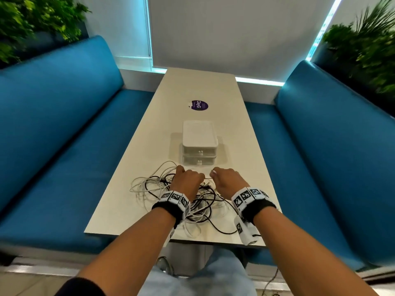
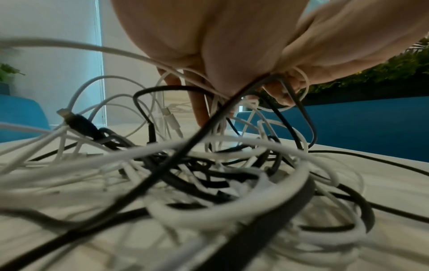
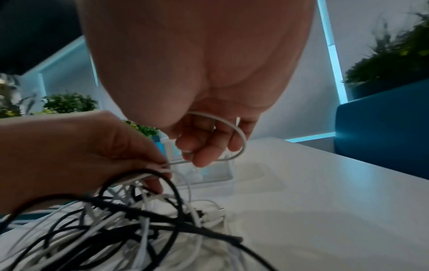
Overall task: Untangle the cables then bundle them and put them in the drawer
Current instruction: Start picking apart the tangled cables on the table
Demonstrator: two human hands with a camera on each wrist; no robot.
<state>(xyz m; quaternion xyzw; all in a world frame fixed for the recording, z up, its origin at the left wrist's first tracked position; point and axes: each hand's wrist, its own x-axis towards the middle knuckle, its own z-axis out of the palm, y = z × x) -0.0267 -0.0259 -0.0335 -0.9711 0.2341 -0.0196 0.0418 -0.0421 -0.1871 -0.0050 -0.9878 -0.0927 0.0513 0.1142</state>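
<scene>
A tangle of black and white cables [image 1: 171,195] lies on the near end of the white table [image 1: 213,92]. My left hand [image 1: 188,178] hovers over the heap with its fingers curled round several black and white strands [image 2: 274,86]. My right hand [image 1: 224,178] is just to its right, pinching a thin white cable [image 3: 232,132] that loops through its fingers and runs across to the left hand [image 3: 92,152]. A clear two-drawer box [image 1: 199,144] stands just beyond both hands, drawers closed.
Blue padded benches [image 1: 64,124] flank the table on both sides. A round purple sticker [image 1: 199,105] sits on the table past the drawer box. Green plants [image 1: 367,45] stand behind the benches. One black cable [image 1: 222,230] trails toward the table's near edge.
</scene>
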